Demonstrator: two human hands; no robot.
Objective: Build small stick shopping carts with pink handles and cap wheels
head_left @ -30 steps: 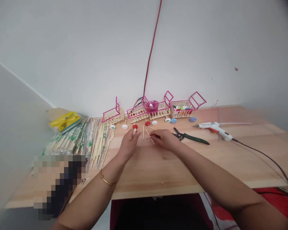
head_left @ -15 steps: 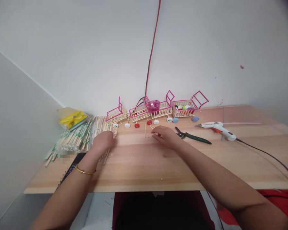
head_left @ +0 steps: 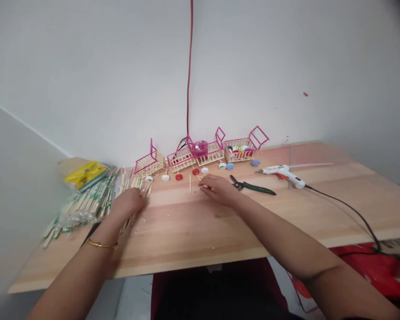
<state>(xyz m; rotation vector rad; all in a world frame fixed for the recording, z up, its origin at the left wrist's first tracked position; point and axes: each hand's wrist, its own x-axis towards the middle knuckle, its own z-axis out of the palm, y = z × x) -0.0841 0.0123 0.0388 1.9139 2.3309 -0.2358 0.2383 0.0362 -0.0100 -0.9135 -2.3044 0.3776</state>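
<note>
My left hand point(head_left: 129, 202) rests on loose wooden sticks point(head_left: 147, 189) at the left of the table, its fingers curled down; what lies under them is hidden. My right hand point(head_left: 218, 189) is low over the middle of the table, thumb and fingers bent together around a small pale piece that looks like a short wooden stick. Just left of its fingertips a single short stick point(head_left: 190, 183) lies apart on the wood. Behind both hands stand small stick-built carts point(head_left: 150, 164) with pink top edges and bottle-cap wheels point(head_left: 179, 177).
Green-handled cutters point(head_left: 255, 188) lie right of my right hand, then a white glue gun point(head_left: 283, 173) with its black cord point(head_left: 350, 206). Wrapped chopsticks point(head_left: 86, 204) and a yellow packet point(head_left: 86, 174) fill the left side. A wall point(head_left: 253, 66) rises behind the carts.
The view has turned rightward, so the scene sits further left. My left hand has shifted slightly toward me over the sticks. My right hand keeps nearly the same place on the table.
</note>
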